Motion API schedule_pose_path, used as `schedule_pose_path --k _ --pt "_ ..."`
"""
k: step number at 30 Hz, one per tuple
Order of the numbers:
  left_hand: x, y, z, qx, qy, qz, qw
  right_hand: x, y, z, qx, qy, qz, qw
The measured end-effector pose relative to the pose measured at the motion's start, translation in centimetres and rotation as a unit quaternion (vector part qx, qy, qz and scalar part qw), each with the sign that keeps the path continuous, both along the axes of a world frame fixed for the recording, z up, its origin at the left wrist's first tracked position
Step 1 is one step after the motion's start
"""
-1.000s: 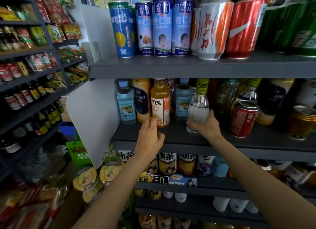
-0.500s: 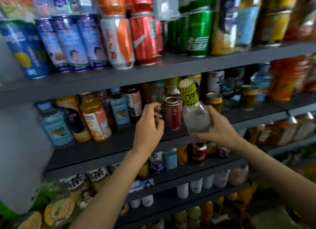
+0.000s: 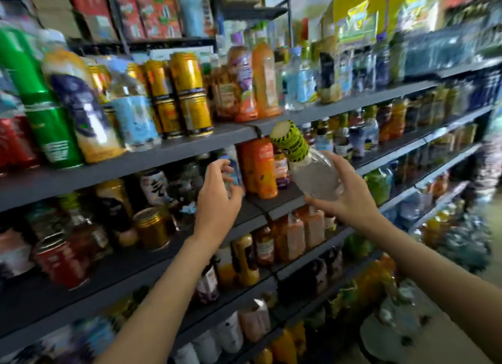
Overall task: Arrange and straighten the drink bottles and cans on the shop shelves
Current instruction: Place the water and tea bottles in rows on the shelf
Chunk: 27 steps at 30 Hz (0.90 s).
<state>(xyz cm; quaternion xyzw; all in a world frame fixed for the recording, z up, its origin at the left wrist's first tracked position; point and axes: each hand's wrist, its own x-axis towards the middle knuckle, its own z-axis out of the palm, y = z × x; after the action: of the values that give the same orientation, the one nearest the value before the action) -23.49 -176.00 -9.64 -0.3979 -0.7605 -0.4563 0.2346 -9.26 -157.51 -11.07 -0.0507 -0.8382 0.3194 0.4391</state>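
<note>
The fingers (image 3: 335,170) of the right hand (image 3: 350,197) are curled round the body of a clear bottle (image 3: 315,177) with a yellow-and-black neck wrap, clamped on it from the side and below. The bottle tilts with its cap up and to the left, held in the air in front of the middle shelf (image 3: 282,200), touching nothing there. 0.5 s ago it stood nearly upright beside a red can; now it leans far more and sits in front of orange bottles (image 3: 259,170).

The left hand (image 3: 218,197) has its fingers loosely curled and apart, holding nothing, close to a small blue-labelled bottle (image 3: 234,170) at the shelf front; whether they touch it cannot be told. Earlier this hand hovered near the red can.

The view has swung right: the blue cans from before are out of sight, gold cans (image 3: 187,94) and a green can (image 3: 40,102) stand on the upper shelf (image 3: 190,143), and the long run of shelves now stretches away to the right, blurred.
</note>
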Motion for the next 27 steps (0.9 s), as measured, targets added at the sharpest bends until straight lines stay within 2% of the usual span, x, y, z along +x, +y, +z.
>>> schedule_pose_path --k 9,12,18,27 --pt "0.2 17.8 5.8 0.029 0.068 0.008 0.997 1.7 17.1 4.3 0.019 0.021 -0.072 0.997" --pt "-1.3 22.6 6.9 0.026 0.11 0.028 0.993 -0.4 21.6 6.2 0.015 0.034 -0.063 0.997" --pt "-5.9 29.7 8.7 0.016 0.065 0.082 0.994 -6.9 28.7 9.8 -0.022 0.035 -0.01 0.999" --pt "-8.3 35.9 10.6 -0.017 0.1 0.126 0.987 -15.1 34.1 12.8 -0.057 0.021 0.052 0.997"
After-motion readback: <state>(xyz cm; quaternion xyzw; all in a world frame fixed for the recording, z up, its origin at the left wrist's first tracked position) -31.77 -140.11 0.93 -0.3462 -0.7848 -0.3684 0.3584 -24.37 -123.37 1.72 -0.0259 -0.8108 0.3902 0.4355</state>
